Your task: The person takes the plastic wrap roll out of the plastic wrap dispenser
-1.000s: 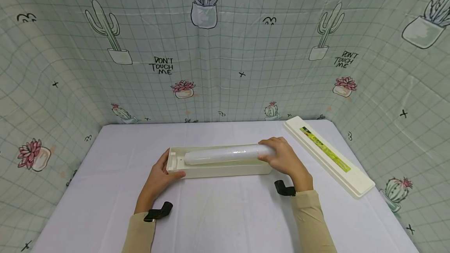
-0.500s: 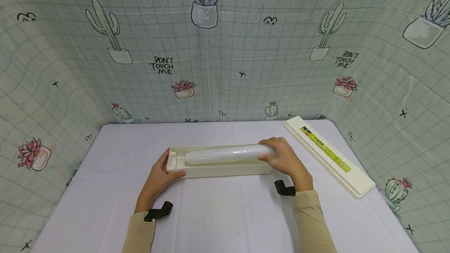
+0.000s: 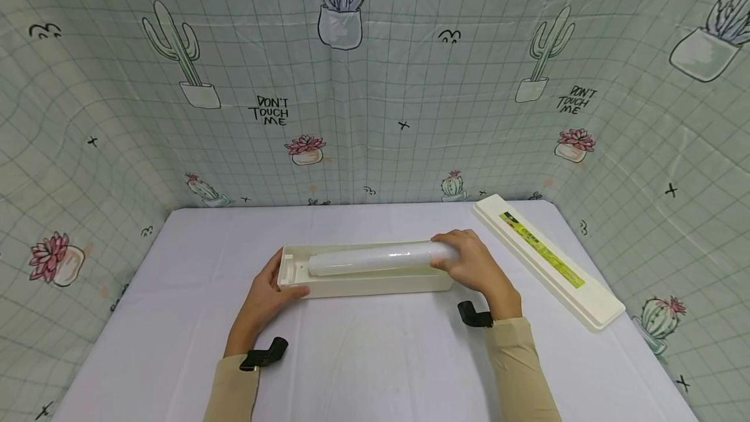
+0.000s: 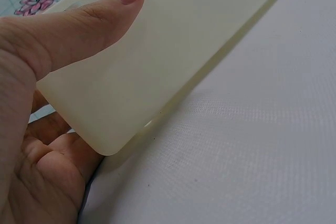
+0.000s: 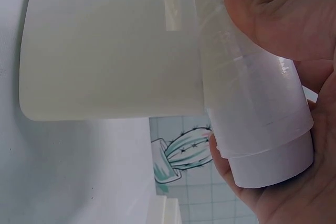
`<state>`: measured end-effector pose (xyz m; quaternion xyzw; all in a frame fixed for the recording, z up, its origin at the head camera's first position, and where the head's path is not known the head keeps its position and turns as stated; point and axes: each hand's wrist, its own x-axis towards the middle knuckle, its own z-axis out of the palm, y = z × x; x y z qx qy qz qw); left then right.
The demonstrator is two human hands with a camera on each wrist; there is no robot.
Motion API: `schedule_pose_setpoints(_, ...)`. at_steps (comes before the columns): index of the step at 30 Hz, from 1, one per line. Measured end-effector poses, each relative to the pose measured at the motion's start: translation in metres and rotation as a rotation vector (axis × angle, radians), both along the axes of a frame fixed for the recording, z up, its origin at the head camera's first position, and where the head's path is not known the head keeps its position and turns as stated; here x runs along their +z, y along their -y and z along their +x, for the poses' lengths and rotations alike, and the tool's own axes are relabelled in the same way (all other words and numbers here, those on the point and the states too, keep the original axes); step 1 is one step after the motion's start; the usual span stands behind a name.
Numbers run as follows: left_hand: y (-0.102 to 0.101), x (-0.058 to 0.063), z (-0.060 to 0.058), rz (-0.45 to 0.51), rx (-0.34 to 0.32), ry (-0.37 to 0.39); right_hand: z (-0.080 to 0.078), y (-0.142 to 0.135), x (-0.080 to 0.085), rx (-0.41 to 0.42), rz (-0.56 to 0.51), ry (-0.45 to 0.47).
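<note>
A long cream plastic box [image 3: 375, 286] lies across the middle of the table with its top off. My left hand [image 3: 271, 292] grips its left end, thumb on the front wall and fingers behind the end; the left wrist view shows the thumb flat on the box wall [image 4: 157, 51]. A roll of clear plastic wrap [image 3: 375, 258] slants in the box, its left end down inside and its right end raised over the right rim. My right hand [image 3: 471, 262] holds that raised end. In the right wrist view, the roll's white core [image 5: 273, 163] sticks out past the film.
The long cream lid [image 3: 551, 262], with a yellow-green label, lies slantwise at the table's right side. A white cloth covers the table [image 3: 375, 357]. Behind and at both sides hangs a grid-patterned curtain [image 3: 375, 83] with printed cactus drawings.
</note>
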<state>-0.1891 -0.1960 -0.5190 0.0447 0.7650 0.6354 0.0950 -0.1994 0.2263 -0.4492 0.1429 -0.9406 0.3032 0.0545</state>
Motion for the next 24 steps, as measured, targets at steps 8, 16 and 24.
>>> schedule_pose_setpoints(8,-0.0005,-0.0009,-0.0002,0.002,0.001,-0.003,0.0000,-0.0019,0.0009,-0.005,-0.005,0.007)
schedule_pose_setpoints(16,0.0000,-0.0031,-0.0014,0.005,-0.004,-0.030,0.0012,-0.0051,0.0043,-0.020,-0.025,0.029)
schedule_pose_setpoints(24,0.0007,-0.0044,-0.0006,0.005,-0.013,-0.028,0.0023,-0.0097,0.0053,-0.013,-0.026,0.010)
